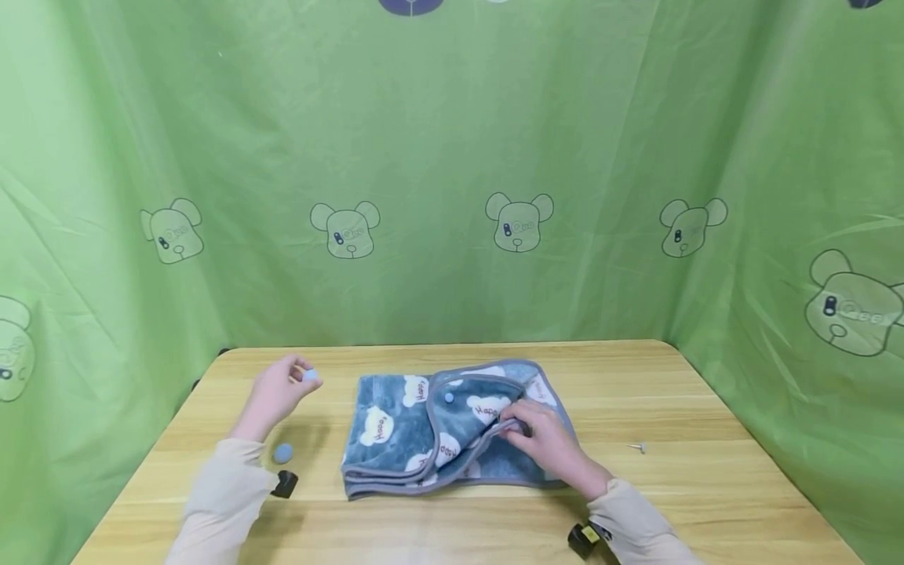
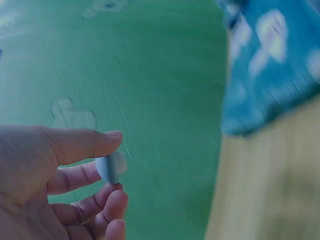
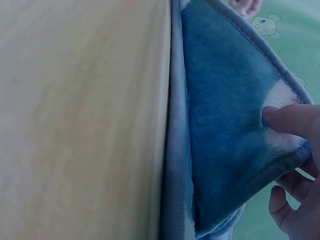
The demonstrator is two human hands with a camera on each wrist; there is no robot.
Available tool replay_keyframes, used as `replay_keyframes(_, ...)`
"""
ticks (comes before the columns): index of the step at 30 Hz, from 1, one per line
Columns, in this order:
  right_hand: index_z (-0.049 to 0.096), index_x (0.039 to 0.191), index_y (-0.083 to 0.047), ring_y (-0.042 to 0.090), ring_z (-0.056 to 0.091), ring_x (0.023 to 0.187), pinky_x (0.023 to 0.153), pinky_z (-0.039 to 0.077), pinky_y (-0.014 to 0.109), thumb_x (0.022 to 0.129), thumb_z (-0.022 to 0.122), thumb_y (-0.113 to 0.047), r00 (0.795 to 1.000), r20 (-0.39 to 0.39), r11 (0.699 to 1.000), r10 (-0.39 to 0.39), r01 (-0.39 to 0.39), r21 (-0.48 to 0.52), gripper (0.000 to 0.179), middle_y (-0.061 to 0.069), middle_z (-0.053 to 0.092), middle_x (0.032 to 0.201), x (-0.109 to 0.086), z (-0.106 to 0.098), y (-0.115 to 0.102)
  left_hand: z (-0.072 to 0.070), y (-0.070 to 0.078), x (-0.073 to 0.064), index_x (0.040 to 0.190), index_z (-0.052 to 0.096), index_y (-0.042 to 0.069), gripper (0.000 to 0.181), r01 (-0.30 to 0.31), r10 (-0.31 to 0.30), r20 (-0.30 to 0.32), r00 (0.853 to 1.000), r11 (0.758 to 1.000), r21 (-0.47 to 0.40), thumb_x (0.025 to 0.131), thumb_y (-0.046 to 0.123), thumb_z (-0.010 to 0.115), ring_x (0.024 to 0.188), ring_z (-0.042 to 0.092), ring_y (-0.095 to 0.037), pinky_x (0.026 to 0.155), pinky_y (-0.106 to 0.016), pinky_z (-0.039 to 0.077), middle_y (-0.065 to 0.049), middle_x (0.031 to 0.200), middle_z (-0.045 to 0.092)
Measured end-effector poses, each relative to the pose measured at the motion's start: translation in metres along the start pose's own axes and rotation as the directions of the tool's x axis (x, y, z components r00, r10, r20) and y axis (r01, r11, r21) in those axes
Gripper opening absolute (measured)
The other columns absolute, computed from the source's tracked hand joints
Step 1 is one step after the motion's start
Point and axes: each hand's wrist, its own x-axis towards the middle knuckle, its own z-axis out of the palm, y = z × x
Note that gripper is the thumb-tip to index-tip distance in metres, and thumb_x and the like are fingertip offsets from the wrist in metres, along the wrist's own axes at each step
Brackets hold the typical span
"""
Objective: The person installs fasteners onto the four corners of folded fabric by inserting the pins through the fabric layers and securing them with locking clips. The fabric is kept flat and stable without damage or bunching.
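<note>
My left hand [image 1: 274,399], raised over the left of the table, pinches a small light blue domed cap [image 2: 106,168] with a pale stub on its flat side, between thumb and fingertips. A folded teal fleece blanket [image 1: 402,416] with white bear patches and grey binding lies at the middle of the table. My right hand [image 1: 549,443] grips the bound edge of its folded-over flap, thumb on the plush side in the right wrist view. That flap [image 3: 225,110] stands lifted. A light blue round button [image 1: 449,398] sits on the blanket's upper layer.
Another light blue round cap [image 1: 283,453] lies on the wooden table [image 1: 438,534] below my left hand. To the right of the blanket lies a small pin with a blue head [image 1: 641,448]. Green curtains [image 1: 438,298] with bear prints stand around the back and sides.
</note>
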Motion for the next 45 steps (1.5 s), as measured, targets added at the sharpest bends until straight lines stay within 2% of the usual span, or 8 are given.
replay_keyframes(11, 0.068, 0.087, -0.017, 0.003, 0.057, 0.077, 0.070, 0.051, 0.025, 0.072, 0.081, -0.009, 0.999, 0.009, 0.999, -0.051, 0.051, 0.001, 0.021, -0.010, 0.066, 0.083, -0.001, 0.001, 0.003, 0.023, 0.064, 0.008, 0.110, 0.062, 0.006, 0.032, -0.084, 0.080, -0.032, 0.996, 0.978, -0.191, 0.085, 0.023, 0.073, 0.091, 0.063, -0.025, 0.079, -0.037, 0.053, -0.013, 0.101, 0.066)
replay_keyframes(17, 0.067, 0.087, -0.019, 0.002, 0.057, 0.078, 0.070, 0.050, 0.024, 0.075, 0.080, -0.009, 0.998, 0.030, 0.998, -0.049, 0.048, 0.030, 0.020, -0.011, 0.066, 0.084, -0.002, 0.001, 0.004, 0.048, 0.099, 0.011, 0.109, 0.064, 0.009, 0.031, -0.109, 0.113, -0.003, 0.994, 0.951, -0.290, 0.083, 0.022, 0.075, 0.089, 0.063, -0.022, 0.077, -0.033, 0.053, -0.012, 0.101, 0.067)
replay_keyframes(22, 0.068, 0.088, -0.018, 0.003, 0.058, 0.080, 0.072, 0.051, 0.025, 0.075, 0.080, -0.009, 0.997, 0.059, 0.999, -0.041, 0.039, 0.036, 0.020, -0.012, 0.067, 0.086, -0.002, -0.001, 0.003, 0.073, 0.120, 0.010, 0.105, 0.066, 0.009, 0.026, -0.149, 0.168, 0.026, 0.985, 0.928, -0.342, 0.083, 0.017, 0.076, 0.084, 0.063, -0.020, 0.072, -0.029, 0.052, -0.011, 0.096, 0.069)
replay_keyframes(25, 0.068, 0.088, -0.017, 0.004, 0.057, 0.080, 0.071, 0.050, 0.024, 0.076, 0.080, -0.010, 0.996, 0.060, 0.998, -0.064, 0.062, 0.029, 0.019, -0.011, 0.067, 0.086, -0.002, 0.000, 0.004, 0.085, 0.129, 0.009, 0.104, 0.067, 0.010, 0.025, -0.165, 0.205, 0.075, 0.976, 0.917, -0.362, 0.083, 0.017, 0.076, 0.082, 0.063, -0.018, 0.071, -0.028, 0.051, -0.010, 0.095, 0.069)
replay_keyframes(29, 0.067, 0.088, -0.016, 0.005, 0.057, 0.079, 0.071, 0.049, 0.024, 0.075, 0.080, -0.009, 0.994, 0.048, 0.995, -0.097, 0.095, 0.031, 0.019, -0.010, 0.066, 0.085, -0.001, 0.001, 0.004, 0.102, 0.137, 0.010, 0.105, 0.067, 0.009, 0.025, -0.173, 0.248, 0.152, 0.957, 0.906, -0.388, 0.084, 0.017, 0.075, 0.083, 0.062, -0.017, 0.073, -0.028, 0.051, -0.009, 0.095, 0.068)
replay_keyframes(33, 0.067, 0.088, -0.015, 0.005, 0.057, 0.080, 0.070, 0.049, 0.025, 0.075, 0.079, -0.007, 0.993, 0.045, 0.994, -0.107, 0.106, 0.039, 0.019, -0.010, 0.066, 0.085, 0.000, 0.001, 0.005, 0.119, 0.142, 0.012, 0.110, 0.067, 0.005, 0.029, -0.157, 0.286, 0.234, 0.929, 0.879, -0.450, 0.085, 0.017, 0.074, 0.084, 0.061, -0.014, 0.075, -0.027, 0.051, -0.011, 0.098, 0.068)
replay_keyframes(40, 0.066, 0.088, -0.017, 0.004, 0.055, 0.079, 0.069, 0.049, 0.023, 0.075, 0.079, -0.006, 0.993, 0.048, 0.993, -0.108, 0.106, 0.050, 0.021, -0.010, 0.066, 0.085, 0.000, 0.000, 0.005, 0.148, 0.139, 0.011, 0.116, 0.065, 0.006, 0.030, 0.020, 0.297, 0.423, 0.856, 0.798, -0.602, 0.088, 0.017, 0.071, 0.081, 0.056, -0.011, 0.070, -0.028, 0.050, -0.002, 0.093, 0.061)
replay_keyframes(45, 0.066, 0.088, -0.016, 0.004, 0.055, 0.079, 0.069, 0.049, 0.023, 0.075, 0.079, -0.006, 0.992, 0.048, 0.991, -0.120, 0.117, 0.060, 0.022, -0.009, 0.066, 0.085, 0.000, 0.000, 0.006, 0.162, 0.134, 0.013, 0.120, 0.062, 0.002, 0.033, 0.136, 0.283, 0.467, 0.838, 0.721, -0.680, 0.090, 0.013, 0.068, 0.083, 0.055, -0.013, 0.070, -0.025, 0.048, 0.001, 0.092, 0.058)
